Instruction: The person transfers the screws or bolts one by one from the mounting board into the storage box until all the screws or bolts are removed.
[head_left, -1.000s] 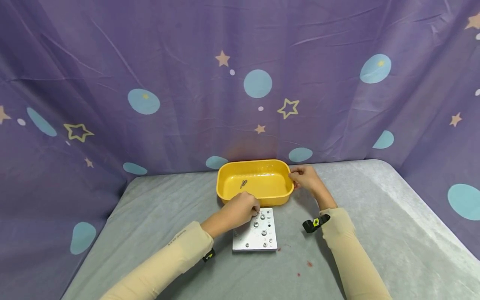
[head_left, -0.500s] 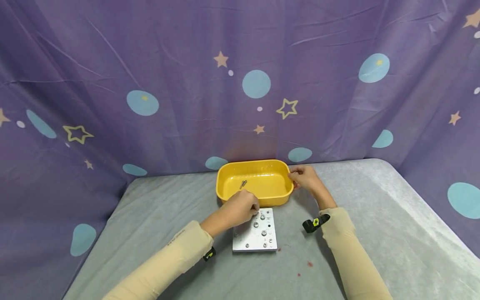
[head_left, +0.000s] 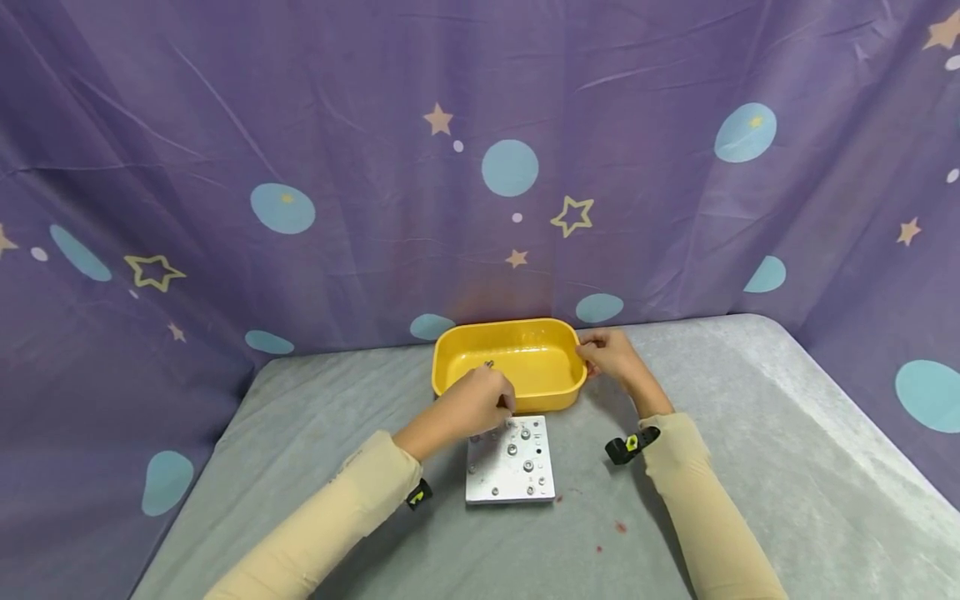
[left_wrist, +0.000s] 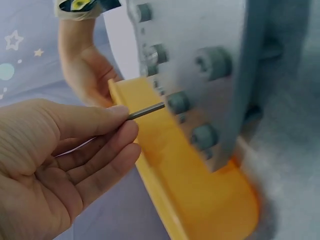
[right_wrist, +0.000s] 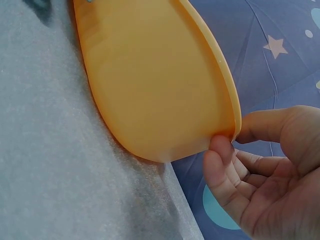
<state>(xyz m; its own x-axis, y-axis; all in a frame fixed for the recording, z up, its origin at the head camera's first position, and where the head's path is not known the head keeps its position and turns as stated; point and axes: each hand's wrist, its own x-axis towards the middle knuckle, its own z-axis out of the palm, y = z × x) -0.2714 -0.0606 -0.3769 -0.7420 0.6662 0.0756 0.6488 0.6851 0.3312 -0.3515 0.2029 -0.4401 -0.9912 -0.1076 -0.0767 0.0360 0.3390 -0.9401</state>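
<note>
My left hand (head_left: 474,402) hovers over the far left corner of a silver metal plate (head_left: 497,477). In the left wrist view, its thumb and index finger pinch a thin metal rod (left_wrist: 146,111). The rod's tip lies at a socket-head screw (left_wrist: 178,102) on the plate; whether it touches, I cannot tell. Several other screws stand up from the plate. My right hand (head_left: 609,354) pinches the right end rim of a yellow plastic bin (right_wrist: 150,90), thumb on one side and fingers on the other. The bin stands directly behind the plate.
Small metal pieces (head_left: 489,364) lie inside the bin, partly hidden behind my left hand. A grey cloth (head_left: 337,433) covers the table, with a few red marks (head_left: 620,527) right of the plate. A purple patterned curtain (head_left: 375,167) hangs behind.
My left hand has shifted slightly away from me, toward the bin, and now covers most of the small metal pieces there. The right hand stays on the bin's rim.
</note>
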